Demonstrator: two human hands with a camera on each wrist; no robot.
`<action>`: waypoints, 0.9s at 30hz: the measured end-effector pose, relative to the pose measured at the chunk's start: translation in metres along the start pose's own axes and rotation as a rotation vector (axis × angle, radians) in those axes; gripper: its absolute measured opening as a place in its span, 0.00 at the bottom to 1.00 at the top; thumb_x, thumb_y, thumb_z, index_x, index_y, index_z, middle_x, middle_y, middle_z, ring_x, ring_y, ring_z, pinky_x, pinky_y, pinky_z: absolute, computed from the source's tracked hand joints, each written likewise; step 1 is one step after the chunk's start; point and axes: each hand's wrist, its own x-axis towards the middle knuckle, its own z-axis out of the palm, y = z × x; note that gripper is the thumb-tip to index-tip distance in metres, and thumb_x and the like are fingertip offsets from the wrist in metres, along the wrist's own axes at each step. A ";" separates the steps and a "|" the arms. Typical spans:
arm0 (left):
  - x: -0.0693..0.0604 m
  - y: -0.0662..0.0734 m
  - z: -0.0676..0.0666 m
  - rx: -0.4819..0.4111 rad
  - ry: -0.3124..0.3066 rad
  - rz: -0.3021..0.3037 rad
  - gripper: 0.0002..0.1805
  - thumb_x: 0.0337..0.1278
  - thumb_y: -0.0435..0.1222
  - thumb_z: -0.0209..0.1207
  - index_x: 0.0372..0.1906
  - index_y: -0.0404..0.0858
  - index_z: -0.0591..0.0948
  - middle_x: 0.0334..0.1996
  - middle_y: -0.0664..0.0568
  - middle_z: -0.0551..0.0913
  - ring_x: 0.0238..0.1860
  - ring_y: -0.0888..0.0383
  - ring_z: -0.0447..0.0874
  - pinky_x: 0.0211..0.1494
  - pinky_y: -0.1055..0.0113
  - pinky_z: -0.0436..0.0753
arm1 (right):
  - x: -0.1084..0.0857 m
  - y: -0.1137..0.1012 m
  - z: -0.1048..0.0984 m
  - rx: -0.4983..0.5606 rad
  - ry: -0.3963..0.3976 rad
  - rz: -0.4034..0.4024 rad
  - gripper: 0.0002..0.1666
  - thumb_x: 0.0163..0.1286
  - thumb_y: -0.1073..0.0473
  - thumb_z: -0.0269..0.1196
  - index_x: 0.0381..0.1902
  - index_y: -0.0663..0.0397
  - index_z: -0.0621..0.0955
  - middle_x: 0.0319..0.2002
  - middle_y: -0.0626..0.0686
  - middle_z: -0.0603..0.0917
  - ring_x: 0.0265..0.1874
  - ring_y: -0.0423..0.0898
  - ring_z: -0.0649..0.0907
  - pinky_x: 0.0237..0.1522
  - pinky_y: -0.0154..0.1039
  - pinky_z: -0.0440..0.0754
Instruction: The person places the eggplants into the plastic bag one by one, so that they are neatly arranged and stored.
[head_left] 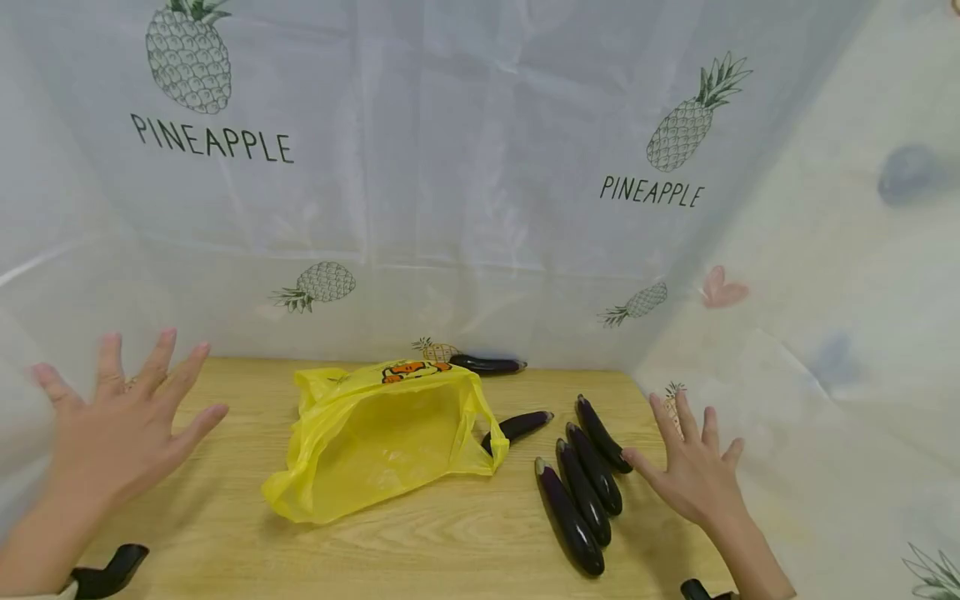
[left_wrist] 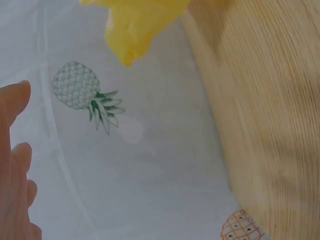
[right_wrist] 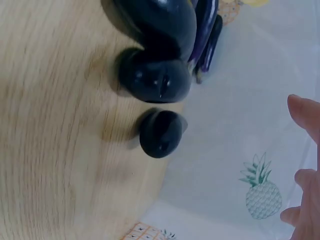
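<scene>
My left hand (head_left: pixel 120 433) is held over the left side of the table with its fingers spread, touching nothing. To its right a yellow plastic bag (head_left: pixel 300 467) lies on its side, its mouth gaping toward me. On the right, my right hand (head_left: pixel 693 475) hovers with spread fingers and holds nothing. Several dark purple eggplants (head_left: pixel 570 521) lie side by side just left of that hand. Another eggplant (head_left: pixel 525 425) rests against the bag's right edge, partly hidden by it. One more eggplant (head_left: pixel 487 365) lies at the table's back edge. The right wrist view shows eggplant ends (right_wrist: pixel 161 134) close up.
The light wooden table (head_left: pixel 420 550) meets a white plastic sheet (head_left: pixel 465 208) printed with pineapples, which hangs behind it and along both sides. Dark straps (head_left: pixel 112 571) show at both wrists.
</scene>
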 end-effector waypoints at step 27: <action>0.008 0.070 0.018 -0.268 0.074 0.171 0.51 0.75 0.63 0.56 0.89 0.55 0.42 0.88 0.44 0.40 0.82 0.23 0.43 0.65 0.09 0.33 | 0.009 -0.005 0.018 0.091 0.032 -0.035 0.56 0.77 0.35 0.64 0.88 0.46 0.49 0.83 0.73 0.50 0.74 0.86 0.56 0.57 0.93 0.57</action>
